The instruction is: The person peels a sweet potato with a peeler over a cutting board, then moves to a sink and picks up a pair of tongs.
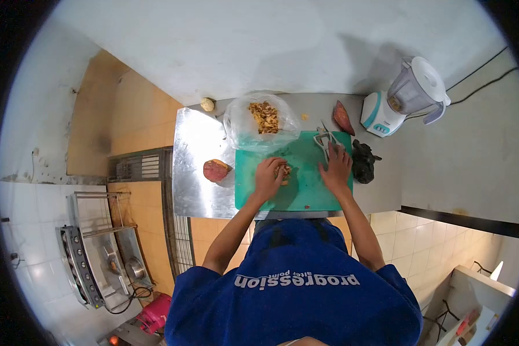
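Observation:
On the green cutting board (305,198), my left hand (267,177) curls its fingers around a small heap of brown and yellow peelings (285,173). My right hand (337,169) rests at the board's right side, fingers spread, fingertips overlapping a grey-handled tool (324,140) that looks like kitchen scissors. Behind the board, a clear plastic bag (234,122) lies spread out with more peelings (265,117) on it. A cut sweet potato (216,170) sits to the left of the board. Another, long and reddish sweet potato (343,118) lies beyond its back right corner.
A white and teal blender (380,112) stands at the back right. By the board's right edge is a crumpled black plastic bag (363,162). A small pale round item (207,104) sits at the back left of the steel table (193,138), which meets the wall behind.

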### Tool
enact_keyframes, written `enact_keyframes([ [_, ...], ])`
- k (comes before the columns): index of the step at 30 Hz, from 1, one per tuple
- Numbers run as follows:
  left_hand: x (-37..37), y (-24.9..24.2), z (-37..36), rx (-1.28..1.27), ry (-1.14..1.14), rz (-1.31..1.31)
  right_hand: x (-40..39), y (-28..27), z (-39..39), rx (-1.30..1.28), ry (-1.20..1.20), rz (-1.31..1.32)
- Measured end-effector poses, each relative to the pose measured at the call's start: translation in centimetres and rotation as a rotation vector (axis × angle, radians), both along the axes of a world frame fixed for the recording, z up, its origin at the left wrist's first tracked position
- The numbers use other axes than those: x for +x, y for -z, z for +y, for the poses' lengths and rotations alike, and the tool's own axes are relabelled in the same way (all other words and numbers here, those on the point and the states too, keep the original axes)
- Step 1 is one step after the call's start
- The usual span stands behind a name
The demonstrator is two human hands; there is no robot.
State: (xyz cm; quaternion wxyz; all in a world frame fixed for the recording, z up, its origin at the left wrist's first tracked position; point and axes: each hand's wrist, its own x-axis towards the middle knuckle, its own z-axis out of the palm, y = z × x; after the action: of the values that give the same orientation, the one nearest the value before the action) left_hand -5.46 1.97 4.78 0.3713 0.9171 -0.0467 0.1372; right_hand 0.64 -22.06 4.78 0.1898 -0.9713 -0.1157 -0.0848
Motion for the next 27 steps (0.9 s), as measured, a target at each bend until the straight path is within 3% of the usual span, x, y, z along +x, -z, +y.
enact_keyframes([
  [3,2.9,0.0,-2.7,-0.088,0.055,0.146,1.7,1.0,-0.5,-0.078,0.048,0.077],
  [8,8.0,0.9,-5.7,-0.058,0.145,-0.065,4.1,2.3,-1.8,0.012,0.087,0.101],
  [11,12.7,1.8,-6.4,-0.077,0.059,-0.142,5.5,2.4,-2.1,0.053,0.175,-0.05],
  [15,18.1,0.4,-6.4,0.113,0.067,-0.09,6.4,2.3,-1.1,0.065,0.009,-0.108],
  [17,20.4,0.3,-6.7,0.439,-0.003,0.097,7.2,1.9,-0.1,0.055,-0.098,-0.115],
  [21,23.1,2.1,-5.8,0.509,-0.034,0.338,11.1,1.3,0.6,0.073,-0.06,-0.202],
  [23,23.1,2.5,-5.0,0.54,0.104,0.482,13.3,0.8,0.9,0.072,-0.066,-0.206],
  [27,20.6,0.5,-5.5,0.508,0.148,0.341,16.8,-0.8,-0.6,-0.061,-0.316,-0.098],
])
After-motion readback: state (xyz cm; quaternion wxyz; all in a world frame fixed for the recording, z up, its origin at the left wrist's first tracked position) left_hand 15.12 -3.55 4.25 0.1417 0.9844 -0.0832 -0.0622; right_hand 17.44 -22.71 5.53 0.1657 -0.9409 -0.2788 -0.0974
